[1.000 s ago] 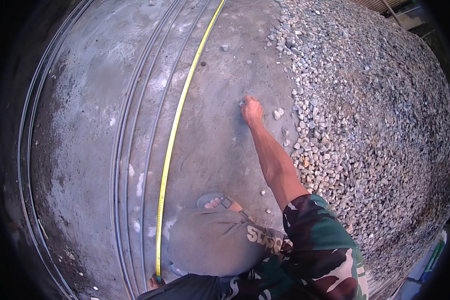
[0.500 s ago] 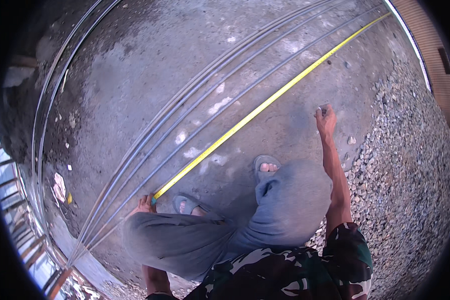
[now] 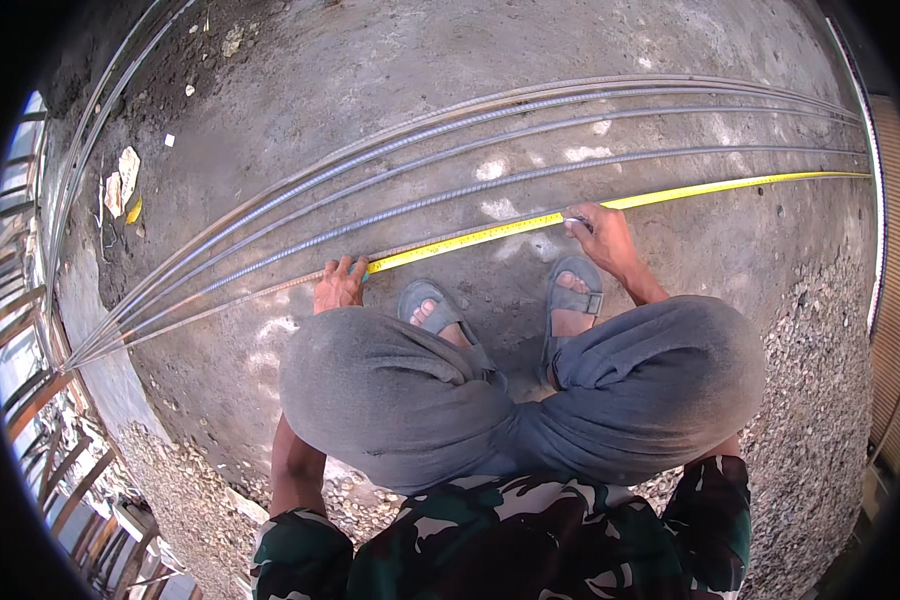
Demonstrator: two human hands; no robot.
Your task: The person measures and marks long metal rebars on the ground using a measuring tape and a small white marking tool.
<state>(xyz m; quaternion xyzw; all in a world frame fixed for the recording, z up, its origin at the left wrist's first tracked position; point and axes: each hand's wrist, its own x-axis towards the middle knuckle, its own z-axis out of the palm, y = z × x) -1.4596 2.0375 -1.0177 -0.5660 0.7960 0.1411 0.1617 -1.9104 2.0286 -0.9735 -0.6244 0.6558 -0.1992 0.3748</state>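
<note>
tape measure (image 3: pixel 470 238) between most rebars (image 3: pixel 670 153) and sandals (image 3: pixel 575 299) | gravel (image 3: pixel 815 400) at right

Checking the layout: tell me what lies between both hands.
Head view: yellow measuring tape runs from the left hand to the right hand, a steel bar close alongside.

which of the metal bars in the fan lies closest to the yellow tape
The lowest bar of the fan: it reaches the left hand and runs along the yellow tape. The other bars bow away, higher up the picture.
</note>
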